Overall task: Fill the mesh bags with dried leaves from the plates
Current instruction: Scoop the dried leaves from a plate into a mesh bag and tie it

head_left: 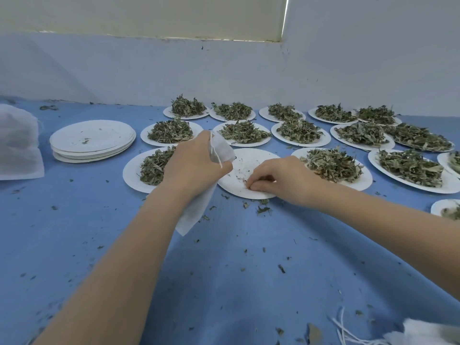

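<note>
At frame centre, left hand (196,163) grips a soft white mesh bag (196,207); right hand (278,179) pinches crumbled leaf bits (245,181) on a round paper plate (251,160).

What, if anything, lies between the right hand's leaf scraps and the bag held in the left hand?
Nothing visible. The right hand pinches scraps on the nearly empty plate; the mesh bag in the left hand hangs just beside it, over that plate's left edge.

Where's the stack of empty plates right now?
In the head view, the stack of empty plates sits on the blue table, left of the leaf-filled plates and right of the pile of mesh bags.
</note>
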### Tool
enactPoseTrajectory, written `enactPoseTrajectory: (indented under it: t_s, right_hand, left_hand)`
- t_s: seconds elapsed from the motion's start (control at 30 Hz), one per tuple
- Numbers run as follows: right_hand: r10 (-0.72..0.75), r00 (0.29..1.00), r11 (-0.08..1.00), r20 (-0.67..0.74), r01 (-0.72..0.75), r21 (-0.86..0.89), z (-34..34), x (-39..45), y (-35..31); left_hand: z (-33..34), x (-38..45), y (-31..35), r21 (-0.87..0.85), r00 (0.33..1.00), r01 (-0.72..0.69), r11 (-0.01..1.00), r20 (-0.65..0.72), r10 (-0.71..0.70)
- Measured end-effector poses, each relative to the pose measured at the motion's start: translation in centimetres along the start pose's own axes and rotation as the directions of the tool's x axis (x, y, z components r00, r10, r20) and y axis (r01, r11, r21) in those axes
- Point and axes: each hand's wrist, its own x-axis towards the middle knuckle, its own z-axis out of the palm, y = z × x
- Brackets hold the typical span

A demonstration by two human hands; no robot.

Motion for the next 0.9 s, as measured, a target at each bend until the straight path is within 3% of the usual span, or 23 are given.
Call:
enactPoseTrajectory:
  t_s: [0.07, 0.2, 0.33, 0.6, 0.77, 0.83, 0.9]
  right_hand:
    - [0.023, 0.999, 0.999, -0.038, -0.022, 0.038, -0.7, 0.6, -0.5]
    - [0.060, 0.979, 0.954, -0.195, 0.001, 0.299, -4.2, 2.0, -1.7]
    - [-0.058, 0.994, 0.956, -0.097, 0.083, 0.282, -5.5, 3.0, -3.8]
    - [-0.089, 0.993, 0.915, -0.081, 0.113, 0.388, -5.5, 3.3, -5.3]
    - [-0.145, 0.973, 0.963, 0.180, 0.097, 0.250, -7.2, 2.8, -5.9]
    - [-0.151, 0.977, 0.961, 0.153, 0.109, 0.253, -7.6, 2.7, -6.2]
    - [-0.133, 0.991, 0.960, 0.013, 0.126, 0.250, -7.4, 2.8, -6.4]
  left_hand:
    - [0.0, 0.0, 0.0, 0.002, 0.999, -0.003, 1.000, 0.037, 0.003]
    - [0.3, -0.2, 0.1, -0.002, 0.994, -0.033, 0.999, 0.102, 0.033]
    - [0.5, -0.4, 0.4, -0.005, 0.990, -0.093, 0.996, 0.107, 0.093]
    - [0.0, -0.8, 1.3, -0.328, 0.995, -0.096, 0.940, -0.050, 0.085]
    - [-0.2, -0.8, 1.3, -0.382, 0.996, -0.087, 0.920, -0.036, 0.079]
    - [-0.1, -0.7, 1.3, -0.383, 0.997, -0.077, 0.920, -0.035, 0.069]
    - [-0.1, -0.6, 1.4, -0.380, 0.997, -0.079, 0.922, -0.054, 0.063]
